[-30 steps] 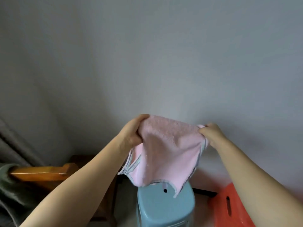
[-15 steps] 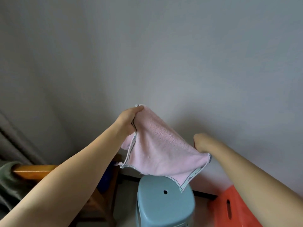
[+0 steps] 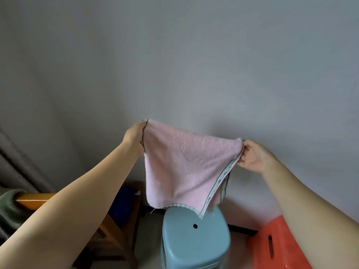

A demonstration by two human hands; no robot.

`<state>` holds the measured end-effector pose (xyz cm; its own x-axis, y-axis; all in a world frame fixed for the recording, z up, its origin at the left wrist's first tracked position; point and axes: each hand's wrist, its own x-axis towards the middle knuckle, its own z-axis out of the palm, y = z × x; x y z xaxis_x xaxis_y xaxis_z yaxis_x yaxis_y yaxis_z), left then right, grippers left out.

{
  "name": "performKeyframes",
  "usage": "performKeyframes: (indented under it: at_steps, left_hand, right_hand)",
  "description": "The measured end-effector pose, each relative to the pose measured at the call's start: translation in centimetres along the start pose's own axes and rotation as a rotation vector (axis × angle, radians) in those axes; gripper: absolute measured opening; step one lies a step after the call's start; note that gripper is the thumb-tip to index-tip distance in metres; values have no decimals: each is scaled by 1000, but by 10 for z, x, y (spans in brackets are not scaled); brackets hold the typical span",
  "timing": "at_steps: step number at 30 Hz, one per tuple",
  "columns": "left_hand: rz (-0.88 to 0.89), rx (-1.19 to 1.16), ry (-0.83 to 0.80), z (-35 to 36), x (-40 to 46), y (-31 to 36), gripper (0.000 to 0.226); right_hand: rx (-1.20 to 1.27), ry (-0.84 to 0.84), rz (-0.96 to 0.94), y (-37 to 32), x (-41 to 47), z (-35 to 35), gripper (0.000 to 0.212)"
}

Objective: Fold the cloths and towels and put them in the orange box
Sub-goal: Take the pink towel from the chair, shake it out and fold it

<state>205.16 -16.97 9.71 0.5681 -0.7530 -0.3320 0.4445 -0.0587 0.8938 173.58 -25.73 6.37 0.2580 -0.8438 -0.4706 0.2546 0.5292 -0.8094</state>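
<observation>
The pink towel hangs in the air above the blue plastic stool, stretched between two raised hands; the left hand grips its upper left corner, fingers clenched on the grey-trimmed edge, and the right hand pinches the opposite corner, fingers closed on the cloth. The towel's lowest point dangles just over the stool's seat, apparently not resting on it; it sags in the middle and already looks doubled, with a second layer showing behind the striped hem, so the fold seems begun but not finished. The orange box sits to the right of the stool, low in view; its inside is not visible, so how many cloths it already holds cannot be told. What is left, as I judge it: finish folding this towel and lower it into the box; no other cloths show here, except perhaps a green fabric far left of the stool.
</observation>
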Motion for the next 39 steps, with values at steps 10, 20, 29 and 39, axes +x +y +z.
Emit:
performKeyframes:
  at_steps: [10, 20, 29, 39]
  left_hand:
    - [45, -175, 39, -6, 7, 6, 10]
    - [59, -239, -55, -6, 14, 15, 10]
    - [157, -311, 71, -5, 9, 2, 5]
    - [252, -281, -81, -27, 21, -7, 14]
  right_hand:
    - [-10, 87, -263, -37, -2, 14, 16]
    - [69, 71, -62, -49, -6, 25, 19]
    - [256, 164, -401, -35, 9, 19, 32]
    - [-101, -51, -426, -44, -5, -1, 24]
